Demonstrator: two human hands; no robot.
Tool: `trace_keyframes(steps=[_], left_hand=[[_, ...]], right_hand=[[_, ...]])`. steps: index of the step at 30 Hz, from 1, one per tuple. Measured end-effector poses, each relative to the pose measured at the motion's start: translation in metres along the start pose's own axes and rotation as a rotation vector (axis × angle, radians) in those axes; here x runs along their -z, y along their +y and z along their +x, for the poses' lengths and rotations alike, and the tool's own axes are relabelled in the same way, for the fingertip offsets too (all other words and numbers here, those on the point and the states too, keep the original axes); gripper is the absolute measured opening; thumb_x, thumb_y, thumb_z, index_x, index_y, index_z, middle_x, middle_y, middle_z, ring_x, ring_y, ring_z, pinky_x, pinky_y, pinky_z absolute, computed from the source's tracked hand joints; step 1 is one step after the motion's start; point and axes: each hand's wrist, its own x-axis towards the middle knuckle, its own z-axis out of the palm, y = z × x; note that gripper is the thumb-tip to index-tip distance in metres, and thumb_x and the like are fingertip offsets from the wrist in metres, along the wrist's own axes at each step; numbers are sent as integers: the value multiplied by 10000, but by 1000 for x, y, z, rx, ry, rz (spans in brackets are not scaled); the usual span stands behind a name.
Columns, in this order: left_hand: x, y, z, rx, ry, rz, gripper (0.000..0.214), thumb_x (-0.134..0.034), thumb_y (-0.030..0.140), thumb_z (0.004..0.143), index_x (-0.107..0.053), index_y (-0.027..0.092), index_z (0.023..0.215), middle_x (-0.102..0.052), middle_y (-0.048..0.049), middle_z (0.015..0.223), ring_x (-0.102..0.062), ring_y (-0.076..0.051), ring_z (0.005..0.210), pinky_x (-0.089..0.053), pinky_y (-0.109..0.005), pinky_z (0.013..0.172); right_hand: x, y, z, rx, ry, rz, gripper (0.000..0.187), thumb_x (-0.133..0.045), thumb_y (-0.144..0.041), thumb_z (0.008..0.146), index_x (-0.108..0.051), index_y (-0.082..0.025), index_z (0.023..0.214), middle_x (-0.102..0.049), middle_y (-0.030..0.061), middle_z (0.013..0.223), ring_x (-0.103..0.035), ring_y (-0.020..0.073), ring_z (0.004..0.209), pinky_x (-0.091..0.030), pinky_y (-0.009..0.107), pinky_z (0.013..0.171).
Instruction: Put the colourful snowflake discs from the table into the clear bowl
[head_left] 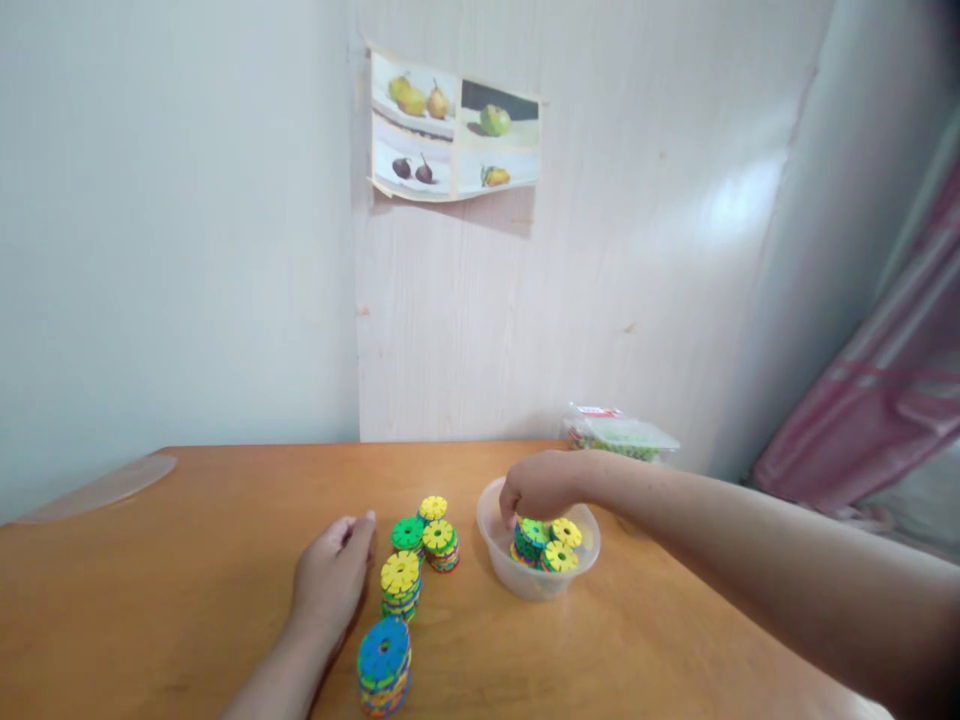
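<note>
My right hand [536,487] reaches into a clear plastic bowl [497,540], fingers curled down over stacks of colourful flower-shaped discs [547,545] inside it; what the fingers grip is hidden. My left hand [335,570] rests on the wooden table [187,560], fingers loosely bent, holding nothing. Just right of it stand several stacks of the same discs: a yellow-topped stack [400,585], a green-topped one [408,535], two more yellow-topped ones [439,545] and a blue-topped stack [384,665] nearest me.
A clear lidded box of green pieces [622,435] sits at the table's back right by the wall. A fruit poster [454,125] hangs on the wall. A pink curtain [885,390] hangs at the right. A transparent lid [105,487] lies at the table's far left.
</note>
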Motion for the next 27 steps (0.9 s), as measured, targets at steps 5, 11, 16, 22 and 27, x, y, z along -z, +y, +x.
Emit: trace_keyframes(steps=[5, 11, 16, 22, 27], left_hand=[[1, -3, 3, -5, -17, -6, 445, -493, 611, 818, -528, 206, 639, -493, 29, 569, -460, -166, 608, -337, -254, 561], [2, -2, 2, 13, -41, 47, 456, -472, 620, 836, -560, 200, 682, -550, 21, 604, -507, -179, 652, -362, -253, 593], [1, -6, 4, 6, -56, 46, 463, -468, 630, 841, -582, 197, 725, -591, 17, 655, -529, -177, 678, -365, -252, 605], [2, -6, 4, -8, -54, 78, 479, -454, 642, 844, -545, 202, 678, -537, 32, 604, -497, -163, 634, -357, -247, 585], [2, -3, 2, -9, -49, 87, 480, -448, 640, 845, -528, 204, 661, -512, 40, 580, -485, -158, 615, -357, -244, 581]], right_hand=[[2, -13, 18, 7, -149, 11, 246, -654, -93, 608, -785, -264, 725, -747, -20, 753, -607, 146, 593, -418, 249, 571], [-5, -19, 33, -21, -381, -122, 377, -569, -114, 655, -774, -188, 963, -747, 38, 1049, -687, 227, 832, -503, 288, 643], [-13, -15, 43, 23, -418, -131, 406, -566, -133, 678, -760, -160, 1034, -734, 74, 1097, -686, 278, 925, -536, 354, 734], [-25, -11, 56, 62, -423, -158, 297, -630, -176, 671, -777, -155, 928, -748, 85, 1014, -692, 279, 865, -539, 377, 736], [-32, -9, 61, 92, -428, -156, 195, -675, -232, 671, -777, -175, 828, -755, 66, 955, -693, 270, 855, -533, 365, 731]])
